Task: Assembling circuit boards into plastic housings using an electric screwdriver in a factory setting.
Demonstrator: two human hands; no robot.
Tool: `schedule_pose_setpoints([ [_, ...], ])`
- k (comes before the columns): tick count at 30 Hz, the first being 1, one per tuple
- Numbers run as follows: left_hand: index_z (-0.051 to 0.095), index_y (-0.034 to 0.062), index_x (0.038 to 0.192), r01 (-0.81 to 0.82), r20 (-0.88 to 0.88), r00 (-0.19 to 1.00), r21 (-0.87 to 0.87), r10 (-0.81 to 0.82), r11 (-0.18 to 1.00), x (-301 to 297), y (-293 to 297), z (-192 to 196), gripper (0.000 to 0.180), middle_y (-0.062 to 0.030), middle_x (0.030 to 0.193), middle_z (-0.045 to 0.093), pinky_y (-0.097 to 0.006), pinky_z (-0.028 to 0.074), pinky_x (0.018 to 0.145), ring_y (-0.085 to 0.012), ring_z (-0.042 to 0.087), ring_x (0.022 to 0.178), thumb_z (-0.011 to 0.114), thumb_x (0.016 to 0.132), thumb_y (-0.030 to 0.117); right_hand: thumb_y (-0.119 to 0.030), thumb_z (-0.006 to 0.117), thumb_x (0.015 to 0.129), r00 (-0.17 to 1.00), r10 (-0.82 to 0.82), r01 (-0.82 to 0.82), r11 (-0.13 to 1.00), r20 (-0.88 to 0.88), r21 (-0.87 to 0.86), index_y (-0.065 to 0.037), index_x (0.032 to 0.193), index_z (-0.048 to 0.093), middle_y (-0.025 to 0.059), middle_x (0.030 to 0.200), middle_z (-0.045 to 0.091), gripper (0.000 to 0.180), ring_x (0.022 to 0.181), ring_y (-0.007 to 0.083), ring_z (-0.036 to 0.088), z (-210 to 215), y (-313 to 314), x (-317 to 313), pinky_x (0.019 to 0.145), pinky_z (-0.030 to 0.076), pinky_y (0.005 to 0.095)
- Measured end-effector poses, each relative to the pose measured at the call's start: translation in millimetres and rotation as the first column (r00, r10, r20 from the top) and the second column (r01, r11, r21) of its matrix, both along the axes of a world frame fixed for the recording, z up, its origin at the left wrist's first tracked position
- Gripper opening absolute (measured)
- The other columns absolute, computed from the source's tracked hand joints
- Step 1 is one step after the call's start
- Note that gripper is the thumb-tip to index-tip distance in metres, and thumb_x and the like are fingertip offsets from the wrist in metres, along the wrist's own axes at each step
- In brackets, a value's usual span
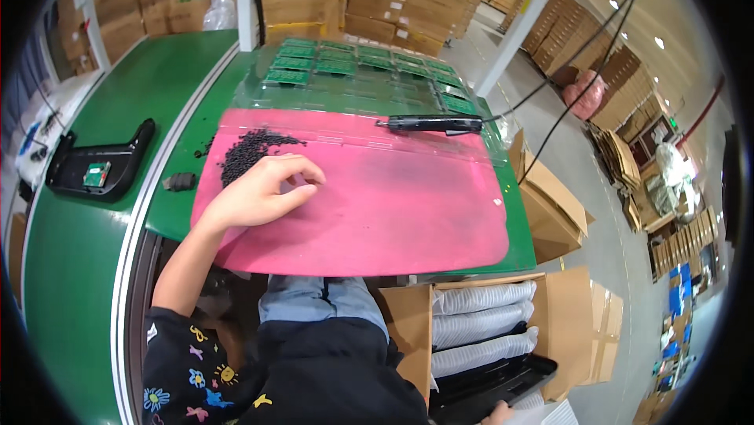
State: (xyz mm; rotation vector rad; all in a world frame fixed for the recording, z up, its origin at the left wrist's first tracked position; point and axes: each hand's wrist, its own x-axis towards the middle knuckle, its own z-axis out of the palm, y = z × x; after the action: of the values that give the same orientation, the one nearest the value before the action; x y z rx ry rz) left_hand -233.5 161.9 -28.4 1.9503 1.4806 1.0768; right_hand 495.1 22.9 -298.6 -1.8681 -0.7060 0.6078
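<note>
My left hand (267,189) hovers over the pink mat (400,205), next to a heap of small black screws (247,154). Its fingers curve loosely, thumb apart from them, and nothing shows between them. Low on the right, my right hand (497,413) grips the edge of a long black plastic housing (491,390), tilted over an open carton (432,331). Most of that hand is cut off by the picture's rim. White foam-wrapped pieces (483,307) lie in rows inside the carton. A black electric screwdriver (436,124) rests across the mat's far edge.
Clear trays with green circuit boards (287,77) lie beyond the mat. On the green conveyor (78,268) at left sits a black housing (102,162) holding a small board. A dark cylindrical piece (181,181) lies beside the mat. The screwdriver's cord (550,75) hangs at right.
</note>
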Motion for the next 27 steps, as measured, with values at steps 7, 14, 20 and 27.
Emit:
schedule_pose_setpoints([
  [7, 0.066, -0.0005, 0.106, 0.059, 0.017, 0.998, -0.028, -0.058, 0.998, -3, 32, 11, 0.021, -0.0121, 0.098, 0.069, -0.036, 0.053, 0.080, -0.0244, 0.067, 0.089, 0.061, 0.093, 0.016, -0.001, 0.057, 0.085, 0.954, 0.280, -0.299, 0.925, 0.110, 0.236, 0.006, 0.138, 0.046, 0.0162, 0.131, 0.056, 0.054, 0.118, 0.0258, 0.054, 170, 56, -33, 0.106, 0.041, 0.0377],
  [14, 0.051, 0.0054, 0.134, 0.193, 0.145, 0.968, 0.105, -0.207, 0.976, 1, 74, -7, 0.045, -0.0136, 0.125, 0.061, -0.038, 0.050, 0.090, -0.0247, 0.059, 0.112, 0.061, 0.096, 0.027, 0.009, 0.062, 0.084, 0.463, 0.867, -0.864, 0.488, 0.183, -0.128, 0.006, 0.123, 0.062, 0.0070, 0.113, 0.068, 0.039, 0.105, 0.0159, 0.062, 305, 195, -185, 0.096, 0.047, 0.0305],
  [20, 0.058, 0.0058, 0.130, 0.417, 0.075, 0.908, -0.046, -0.413, 0.908, -4, 72, -18, 0.050, -0.0129, 0.125, 0.064, -0.039, 0.049, 0.098, -0.0274, 0.059, 0.115, 0.073, 0.085, 0.022, -0.009, 0.069, 0.090, -0.392, 0.900, -0.824, -0.249, 0.193, -0.510, -0.004, 0.122, 0.067, 0.0136, 0.112, 0.072, 0.033, 0.101, 0.0217, 0.069, 310, 313, -350, 0.092, 0.051, 0.0323],
  [27, 0.072, 0.0064, 0.087, -0.003, -0.364, 0.931, 0.041, 0.018, 0.999, -11, 66, -38, 0.016, -0.0059, 0.087, 0.068, -0.040, 0.049, 0.084, -0.0270, 0.064, 0.091, 0.074, 0.081, 0.021, -0.014, 0.068, 0.088, -0.335, 0.616, -0.933, -0.113, 0.713, -0.341, -0.001, 0.110, 0.066, 0.0151, 0.114, 0.066, 0.025, 0.107, 0.0318, 0.063, 312, 414, -466, 0.096, 0.050, 0.0398],
])
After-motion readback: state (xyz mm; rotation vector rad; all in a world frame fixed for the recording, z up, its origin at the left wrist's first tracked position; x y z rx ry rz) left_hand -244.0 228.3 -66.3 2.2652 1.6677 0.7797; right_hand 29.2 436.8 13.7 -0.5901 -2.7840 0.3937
